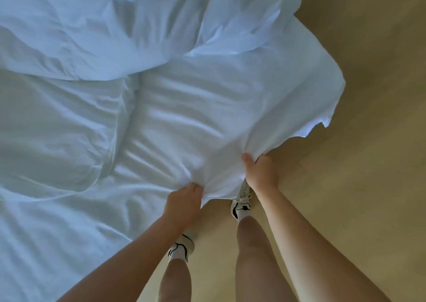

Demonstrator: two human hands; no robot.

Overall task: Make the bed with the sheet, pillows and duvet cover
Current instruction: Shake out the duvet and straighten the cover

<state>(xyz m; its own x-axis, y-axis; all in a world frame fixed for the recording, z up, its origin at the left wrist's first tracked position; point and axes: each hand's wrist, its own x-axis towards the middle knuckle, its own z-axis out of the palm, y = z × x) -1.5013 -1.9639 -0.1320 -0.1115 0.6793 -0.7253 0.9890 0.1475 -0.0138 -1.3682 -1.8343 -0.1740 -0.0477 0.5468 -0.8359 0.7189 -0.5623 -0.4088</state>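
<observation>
Tan floor (373, 186) fills the right side. My left hand (183, 201) and right hand (260, 171) both grip the near edge of the white sheet (207, 117).

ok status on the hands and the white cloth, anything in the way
Left hand, right hand: both grip white creased cloth at near edge. Corner out over tan floor. Puffy white bedding heap lies beyond.

Open floor (368, 186) to rt, room to pass. Crumpled bedding heap (69, 36) blocks far left; person's legs (251, 244) crowd near side.
</observation>
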